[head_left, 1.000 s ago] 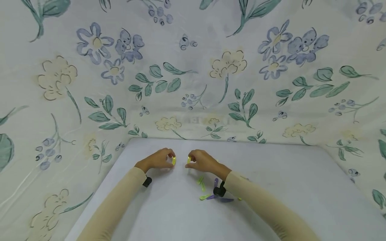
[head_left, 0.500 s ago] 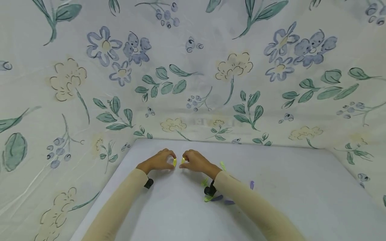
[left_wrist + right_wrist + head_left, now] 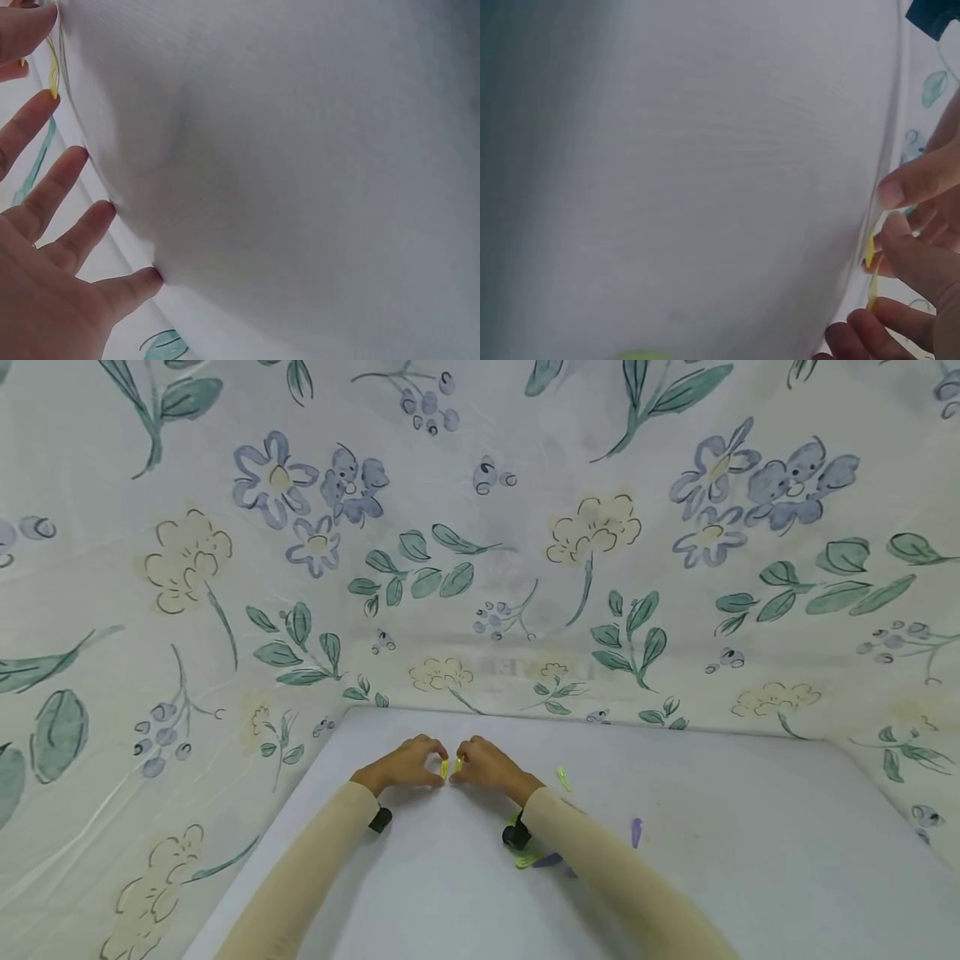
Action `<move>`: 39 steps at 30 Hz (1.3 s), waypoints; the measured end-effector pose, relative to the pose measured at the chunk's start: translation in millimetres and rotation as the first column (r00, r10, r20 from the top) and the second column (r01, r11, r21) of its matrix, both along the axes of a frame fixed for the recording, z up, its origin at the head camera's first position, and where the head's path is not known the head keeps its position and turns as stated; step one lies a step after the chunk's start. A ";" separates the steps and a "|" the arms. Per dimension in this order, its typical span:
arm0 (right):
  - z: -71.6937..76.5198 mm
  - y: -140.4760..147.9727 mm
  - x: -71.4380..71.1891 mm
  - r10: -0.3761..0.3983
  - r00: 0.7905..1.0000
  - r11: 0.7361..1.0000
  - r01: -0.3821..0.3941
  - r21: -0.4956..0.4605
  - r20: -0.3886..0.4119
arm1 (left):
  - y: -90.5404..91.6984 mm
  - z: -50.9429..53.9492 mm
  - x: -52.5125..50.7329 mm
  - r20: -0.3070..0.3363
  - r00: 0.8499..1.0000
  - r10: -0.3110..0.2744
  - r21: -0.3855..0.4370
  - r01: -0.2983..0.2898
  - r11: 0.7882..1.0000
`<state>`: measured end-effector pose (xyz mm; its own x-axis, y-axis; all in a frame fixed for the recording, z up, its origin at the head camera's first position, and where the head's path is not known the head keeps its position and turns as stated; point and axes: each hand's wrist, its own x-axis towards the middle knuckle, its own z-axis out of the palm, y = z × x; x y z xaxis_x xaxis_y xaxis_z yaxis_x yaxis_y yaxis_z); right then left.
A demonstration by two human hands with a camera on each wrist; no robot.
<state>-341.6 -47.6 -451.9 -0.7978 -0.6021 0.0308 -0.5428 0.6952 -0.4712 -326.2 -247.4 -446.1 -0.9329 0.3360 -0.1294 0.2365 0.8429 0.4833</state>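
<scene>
My left hand pinches a small yellow hair clip upright between thumb and index finger. In the left wrist view its other fingers are spread, with the fingertips at the white table. Just to the right, my right hand pinches another yellow hair clip the same way. The two clips face each other with a narrow gap in the head view. From the right wrist, the right hand's clip appears below the left hand's clip; whether they touch cannot be told there.
Loose on the white table lie a yellow-green clip and a purple clip. Beside the right wrist's black camera are another yellow-green clip and a purple clip, partly near the sleeve. Floral cloth walls the table.
My right hand has moved left with its clip, narrowing the gap to the left hand's clip. The left hand keeps its pinch. The head view has shifted slightly.
</scene>
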 end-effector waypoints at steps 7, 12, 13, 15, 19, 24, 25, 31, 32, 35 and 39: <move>0.7 -1.2 0.4 -0.012 1.000 0.999 0.012 0.034 -0.004 | 4.2 -1.1 -1.6 -0.003 1.000 0.012 -0.028 -0.012 1.000; 1.4 -0.1 -0.2 -0.013 1.000 0.997 0.014 0.073 -0.018 | 9.5 1.1 -2.4 -0.005 1.000 0.010 -0.032 -0.010 0.999; 1.0 0.1 -0.6 -0.010 1.000 0.997 0.012 0.079 -0.023 | 10.4 1.2 -2.5 -0.007 1.000 0.007 -0.030 -0.007 1.000; 0.1 0.1 -1.6 -0.005 0.999 0.996 0.008 0.085 -0.032 | 11.7 1.4 -2.6 -0.014 1.000 -0.005 -0.026 0.004 1.000; -1.9 -0.3 -3.0 0.000 0.999 0.996 0.003 0.087 -0.034 | 13.1 1.1 -2.4 -0.016 1.000 -0.020 -0.019 0.019 1.000; -2.7 0.2 -3.5 -0.006 0.999 0.994 0.010 0.104 -0.040 | 14.2 1.5 -1.7 -0.003 1.000 -0.014 -0.021 0.014 1.000; -2.5 0.3 -3.6 -0.006 0.999 0.994 0.010 0.107 -0.042 | 14.2 1.4 -2.0 -0.002 1.000 -0.012 -0.023 0.012 1.000; 0.6 0.4 -1.6 -0.007 1.000 0.995 0.010 0.098 -0.028 | 13.6 -0.2 -3.6 0.008 1.000 0.000 -0.029 0.000 1.000; 0.9 0.5 -1.4 -0.008 1.000 0.995 0.010 0.099 -0.026 | 13.5 -0.6 -4.1 0.011 1.000 0.001 -0.030 -0.001 1.000; 1.1 0.4 -1.2 -0.008 1.000 0.995 0.011 0.102 -0.022 | 13.0 -1.9 -5.7 0.018 1.000 0.001 -0.036 0.000 0.999; 0.0 0.0 -2.8 -0.009 1.000 0.993 0.012 0.115 -0.027 | 12.5 -2.2 -7.0 0.019 1.000 -0.007 -0.043 0.008 0.999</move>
